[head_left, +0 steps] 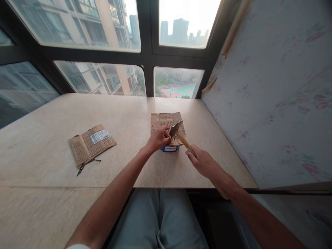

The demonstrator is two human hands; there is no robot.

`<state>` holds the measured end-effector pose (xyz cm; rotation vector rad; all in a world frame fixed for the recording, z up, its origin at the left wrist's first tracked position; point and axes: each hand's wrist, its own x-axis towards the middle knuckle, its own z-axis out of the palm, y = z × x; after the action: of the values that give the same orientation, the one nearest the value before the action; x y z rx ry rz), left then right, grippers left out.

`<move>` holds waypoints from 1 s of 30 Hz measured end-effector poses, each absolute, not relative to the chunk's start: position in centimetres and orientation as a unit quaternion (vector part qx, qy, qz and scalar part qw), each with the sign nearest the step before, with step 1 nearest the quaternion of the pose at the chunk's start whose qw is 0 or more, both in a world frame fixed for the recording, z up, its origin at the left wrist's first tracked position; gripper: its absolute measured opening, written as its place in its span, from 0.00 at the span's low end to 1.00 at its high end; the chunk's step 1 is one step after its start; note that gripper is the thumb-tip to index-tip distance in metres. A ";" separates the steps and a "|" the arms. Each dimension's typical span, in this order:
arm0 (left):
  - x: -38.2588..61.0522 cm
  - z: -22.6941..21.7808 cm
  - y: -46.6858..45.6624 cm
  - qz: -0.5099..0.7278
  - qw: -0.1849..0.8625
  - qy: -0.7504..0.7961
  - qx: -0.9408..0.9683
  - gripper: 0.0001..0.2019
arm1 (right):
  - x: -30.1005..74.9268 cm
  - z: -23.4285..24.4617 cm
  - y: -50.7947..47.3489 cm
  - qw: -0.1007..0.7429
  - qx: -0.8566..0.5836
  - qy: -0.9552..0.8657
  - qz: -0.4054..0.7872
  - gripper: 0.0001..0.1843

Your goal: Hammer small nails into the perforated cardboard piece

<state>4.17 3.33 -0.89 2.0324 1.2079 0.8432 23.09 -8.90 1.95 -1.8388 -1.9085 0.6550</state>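
Note:
My right hand [203, 162] is wrapped round the wooden handle of a hammer [181, 135]. Its dark metal head hangs just over a piece of corrugated cardboard [166, 121] that lies on a small blue box [169, 148]. My left hand [158, 138] rests on the near edge of that cardboard, fingers pinched together right beside the hammer head. What they pinch is too small to make out. Several dark nails appear stuck in the cardboard under the hammer head.
A second piece of cardboard [90, 143] with a white label lies to the left on the beige table [52, 138], with a few dark nails [86, 164] beside it. A papered wall [272, 103] stands close on the right. Windows run behind the table.

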 end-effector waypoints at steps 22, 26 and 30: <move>0.4 -2.8 0.5 0.426 0.204 0.595 0.650 0.20 | 24.7 2.3 -7.2 0.418 -0.652 -0.453 0.441 0.20; 1.0 -4.5 0.0 0.451 0.330 0.572 0.600 0.22 | 24.0 0.9 -6.0 0.442 -0.632 -0.392 0.502 0.21; 1.2 -5.3 -0.5 0.483 0.346 0.548 0.588 0.25 | 23.2 -0.3 -5.8 0.451 -0.617 -0.376 0.525 0.19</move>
<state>1.22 -0.52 -5.31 1.5264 1.4230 1.2531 23.20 -5.84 -0.34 -1.5236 -0.9284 1.2968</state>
